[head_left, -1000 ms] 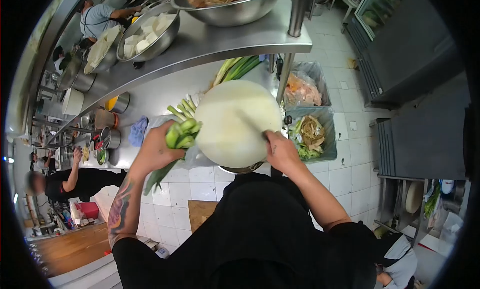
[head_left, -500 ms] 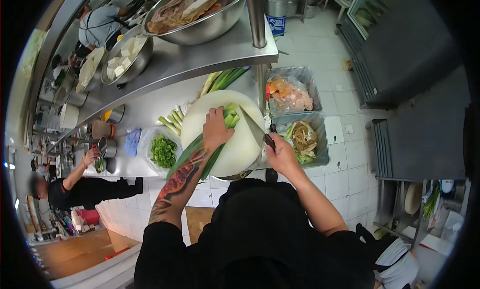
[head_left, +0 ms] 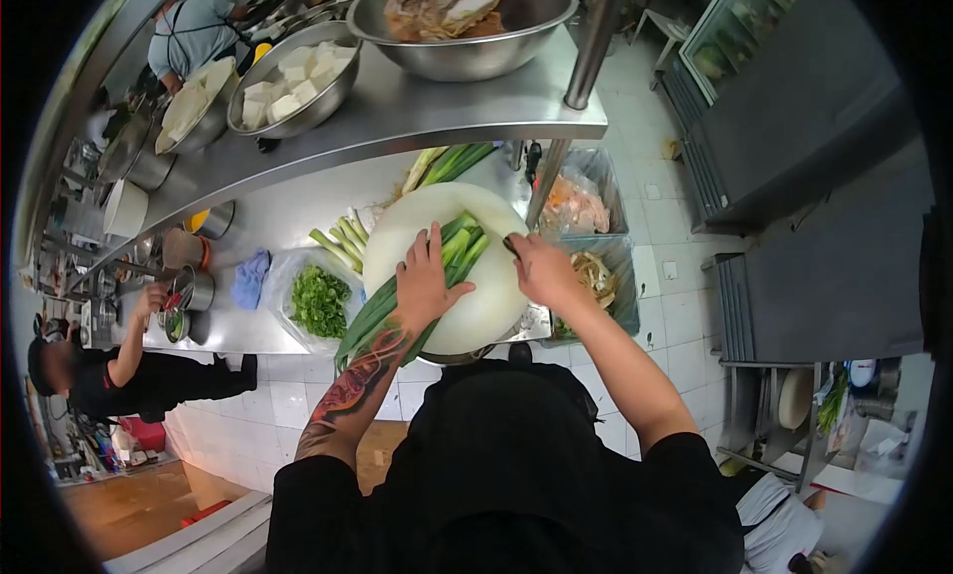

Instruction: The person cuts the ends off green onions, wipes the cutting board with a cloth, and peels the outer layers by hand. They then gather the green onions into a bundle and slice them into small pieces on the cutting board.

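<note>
Leek greens (head_left: 459,249) lie slantwise over the round white cutting board (head_left: 486,316), their dark leaves hanging past its near left edge. My left hand (head_left: 425,276) rests flat on them, fingers stretched and thumb apart. At the board's right edge, my right hand (head_left: 544,268) is closed round the dark handle of a knife (head_left: 511,245); its blade does not show clearly. Cut pale leek stalks (head_left: 342,243) sit left of the board. Beyond it is a bunch of whole leeks (head_left: 457,164).
A bag of chopped greens (head_left: 319,302) and a blue cloth (head_left: 250,279) lie left. Overhead, a steel shelf (head_left: 437,108) holds bowls, one with white cubes (head_left: 298,81). Bins (head_left: 623,286) stand right. A co-worker (head_left: 149,376) handles a pot at left.
My left hand has spread its fingers over the leek greens. The right hand has shifted slightly up, and the knife blade, plain before, no longer shows clearly. The view has tilted.
</note>
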`<state>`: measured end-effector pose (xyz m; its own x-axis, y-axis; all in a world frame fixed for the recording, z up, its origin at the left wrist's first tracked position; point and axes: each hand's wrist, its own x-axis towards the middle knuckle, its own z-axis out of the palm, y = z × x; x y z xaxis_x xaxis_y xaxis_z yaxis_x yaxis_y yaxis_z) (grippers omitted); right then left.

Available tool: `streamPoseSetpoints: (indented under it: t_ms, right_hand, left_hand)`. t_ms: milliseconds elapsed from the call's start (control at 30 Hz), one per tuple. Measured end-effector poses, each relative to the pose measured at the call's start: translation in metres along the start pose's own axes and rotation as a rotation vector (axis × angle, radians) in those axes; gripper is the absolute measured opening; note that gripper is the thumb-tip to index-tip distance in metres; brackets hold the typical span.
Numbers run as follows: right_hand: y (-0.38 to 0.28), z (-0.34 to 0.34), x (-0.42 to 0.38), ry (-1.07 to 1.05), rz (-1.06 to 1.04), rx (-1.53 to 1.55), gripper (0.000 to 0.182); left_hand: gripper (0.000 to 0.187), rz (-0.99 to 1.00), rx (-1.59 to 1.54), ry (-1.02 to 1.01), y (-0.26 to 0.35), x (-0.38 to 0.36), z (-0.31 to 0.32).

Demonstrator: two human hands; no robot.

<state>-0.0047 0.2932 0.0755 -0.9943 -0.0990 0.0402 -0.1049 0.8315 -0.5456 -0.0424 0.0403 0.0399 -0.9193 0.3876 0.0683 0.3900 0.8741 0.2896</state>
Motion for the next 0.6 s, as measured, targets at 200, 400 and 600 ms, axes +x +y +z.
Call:
streamPoseSetpoints:
  t_ms: [200,400,600]
  right_hand:
    - [-0.013,-0.001,-0.015,0.007,-0.043,0.118,0.042]
    - [-0.024,0.01,-0.018,-0.027,-0.005,0.029,0.036]
    - [-0.01,0.004,-0.01,-0.004,-0.066,0.036,0.042]
  left_hand:
    - [0.124,-0.065,0.013,-0.054,-0.002,0.001,0.005]
    - [0.119,-0.031,-0.061,0.053,0.007,0.011,0.015]
    - [0.124,0.07,-0.066,0.202,0.009,0.01,0.009]
